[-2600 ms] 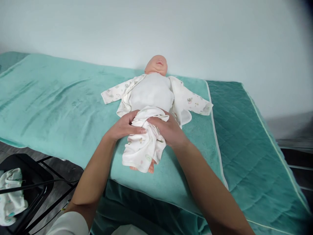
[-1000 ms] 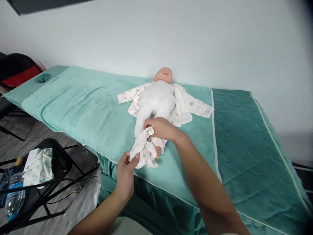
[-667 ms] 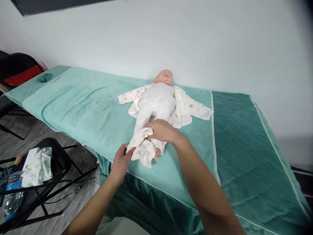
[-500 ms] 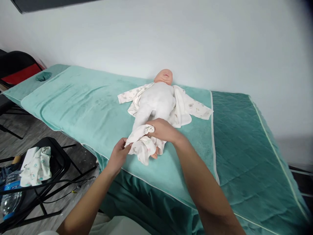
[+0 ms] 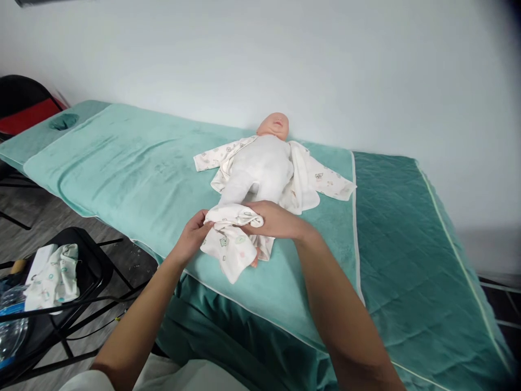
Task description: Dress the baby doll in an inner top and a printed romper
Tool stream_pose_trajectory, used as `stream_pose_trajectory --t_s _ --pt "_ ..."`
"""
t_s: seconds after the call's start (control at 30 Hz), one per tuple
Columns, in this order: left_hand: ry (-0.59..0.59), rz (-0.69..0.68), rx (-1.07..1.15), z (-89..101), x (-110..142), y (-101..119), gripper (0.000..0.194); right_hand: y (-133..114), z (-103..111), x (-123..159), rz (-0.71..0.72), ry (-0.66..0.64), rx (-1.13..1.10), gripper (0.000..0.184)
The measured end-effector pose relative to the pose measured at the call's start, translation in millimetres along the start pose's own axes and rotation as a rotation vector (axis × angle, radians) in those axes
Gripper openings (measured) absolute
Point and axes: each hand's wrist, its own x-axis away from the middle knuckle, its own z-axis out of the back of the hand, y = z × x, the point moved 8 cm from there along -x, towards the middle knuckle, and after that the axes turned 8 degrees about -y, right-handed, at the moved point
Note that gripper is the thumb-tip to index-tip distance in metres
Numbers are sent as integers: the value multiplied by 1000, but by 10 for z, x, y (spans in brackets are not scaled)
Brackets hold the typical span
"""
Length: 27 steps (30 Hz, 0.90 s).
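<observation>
A baby doll (image 5: 260, 163) lies on its back on the green-covered bed, its head toward the wall. Its white cloth body rests on an open, printed baby jacket (image 5: 331, 184), whose sleeves are spread to both sides. Around the lower legs are printed baby pants (image 5: 230, 244), bunched at the top and hanging loose below. My left hand (image 5: 195, 233) pinches their left edge between thumb and fingers. On the other side, my right hand (image 5: 271, 220) grips the rolled band, its fingertips partly hidden by the cloth. One foot (image 5: 255, 259) shows below the fabric.
The bed (image 5: 142, 163) stands against a white wall, with a quilted dark green cover (image 5: 411, 244) at the right. At the left, a black folding chair (image 5: 91, 271) holds a folded printed cloth (image 5: 57, 277) and a plastic bottle (image 5: 12, 326). Another chair (image 5: 28, 98) stands farther back.
My left hand has moved up slightly with the pants' edge. The bunched cloth is now stretched wider between my hands, and its loose part hangs flatter. The doll lies still.
</observation>
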Motion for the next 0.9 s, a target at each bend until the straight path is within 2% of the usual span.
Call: stream_pose_trajectory --t_s 0.1,0.23,0.3,0.37,0.5,0.63,0.77,0.83,0.9 --pt "-57 11 9 2 36 -1 45 -36 -23 4 50 -53 -24 31" --pt "-240 20 -25 -75 132 21 60 -6 -10 -20 15 7 39 16" --pt "-268 24 -52 -94 154 25 66 3 -23 -40 -11 28 92 15" --pt "-237 38 -76 -86 142 20 60 2 -34 -56 -23 45 137 14" --pt "-91 26 -167 -9 31 75 42 31 -33 -69 -57 73 177 11" --pt "72 -100 -267 106 -154 244 39 56 9 -70 -70 125 182 8" --pt "132 -177 -315 147 -400 290 37 85 61 -70 -86 207 176 7" --pt "143 -245 -372 130 -516 317 31 149 80 -61 -120 241 104 8" --pt "180 -394 -488 87 -580 414 24 238 65 -53 -150 230 -62 8"
